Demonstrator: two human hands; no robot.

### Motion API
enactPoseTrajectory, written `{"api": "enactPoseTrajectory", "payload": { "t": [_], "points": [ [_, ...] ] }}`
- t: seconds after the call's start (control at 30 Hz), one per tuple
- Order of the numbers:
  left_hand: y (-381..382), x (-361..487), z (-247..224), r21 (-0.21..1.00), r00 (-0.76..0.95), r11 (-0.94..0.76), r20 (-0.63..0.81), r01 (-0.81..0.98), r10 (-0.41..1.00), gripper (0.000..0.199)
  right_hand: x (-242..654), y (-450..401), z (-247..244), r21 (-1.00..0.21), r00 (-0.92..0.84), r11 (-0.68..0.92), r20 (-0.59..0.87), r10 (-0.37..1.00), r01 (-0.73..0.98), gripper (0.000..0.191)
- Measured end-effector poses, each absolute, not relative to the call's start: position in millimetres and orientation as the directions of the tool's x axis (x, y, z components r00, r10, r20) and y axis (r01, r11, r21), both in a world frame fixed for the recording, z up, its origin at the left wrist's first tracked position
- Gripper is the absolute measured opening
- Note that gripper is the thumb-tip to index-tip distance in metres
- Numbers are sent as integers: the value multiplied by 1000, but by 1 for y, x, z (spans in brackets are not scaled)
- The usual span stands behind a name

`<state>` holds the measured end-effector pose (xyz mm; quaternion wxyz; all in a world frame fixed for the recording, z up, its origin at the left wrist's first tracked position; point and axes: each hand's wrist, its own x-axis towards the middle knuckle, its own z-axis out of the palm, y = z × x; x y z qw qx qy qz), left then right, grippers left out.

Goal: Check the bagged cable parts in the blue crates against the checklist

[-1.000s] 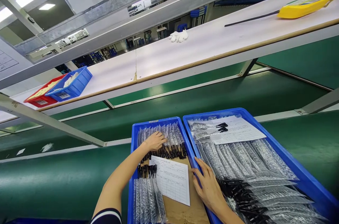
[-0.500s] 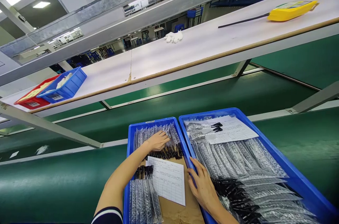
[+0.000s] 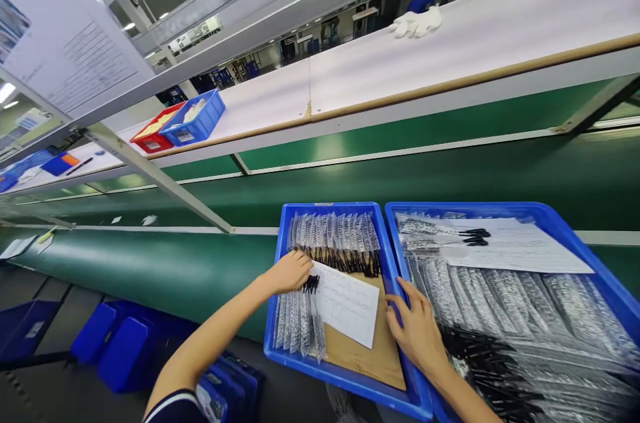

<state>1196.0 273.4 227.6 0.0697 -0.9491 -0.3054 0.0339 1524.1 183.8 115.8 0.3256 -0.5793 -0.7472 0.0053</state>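
My left hand (image 3: 291,271) reaches into the smaller blue tray (image 3: 340,386), at its left side. Its fingers are bent together beside black cable ends (image 3: 311,284) and the corner of a printed sheet (image 3: 350,300). What the fingertips pinch is hidden. My right hand (image 3: 417,326) grips the tray's right wall, fingers hooked over the rim. Inside lie two rows of clear bubble bags (image 3: 335,231) with black cables sticking out, over brown cardboard. The larger blue tray (image 3: 545,211), close on the right, holds many more bagged cables (image 3: 500,303) and a paper sheet (image 3: 530,246).
Both trays stand by a green conveyor belt (image 3: 200,263). Beyond it, a white shelf (image 3: 360,86) carries a red bin (image 3: 157,133), a blue bin (image 3: 200,120) and white gloves (image 3: 417,22). A slanted metal post (image 3: 165,180) rises at left. Blue crates (image 3: 125,343) sit below on the floor.
My left hand has moved from the far row of bags back toward the near row's cable ends. The view has turned left, so the trays appear farther right. My right hand stays at the tray's rim.
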Motion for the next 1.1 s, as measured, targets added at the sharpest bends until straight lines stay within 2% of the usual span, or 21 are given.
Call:
{"api": "enactPoseTrajectory", "payload": {
  "t": [0.13,0.27,0.47,0.7,1.1],
  "points": [
    [188,1124,214,-147,823,-820,-57,553,566,22,1524,184,113,-357,-129,329,483,866,874,31],
    [148,1100,187,-135,861,-861,-73,491,503,21,1522,185,111,-322,-135,321,487,863,890,31],
    [144,1095,174,-146,849,-845,-48,514,526,25,1521,183,114,-268,-165,336,505,847,903,34],
    [147,1083,178,-159,907,-898,-35,410,420,35,1520,185,110,-259,-159,329,513,843,908,34],
    [157,1083,161,-172,945,-932,-19,318,326,32,1523,188,102,-258,-148,320,519,842,912,27]
  ]
}}
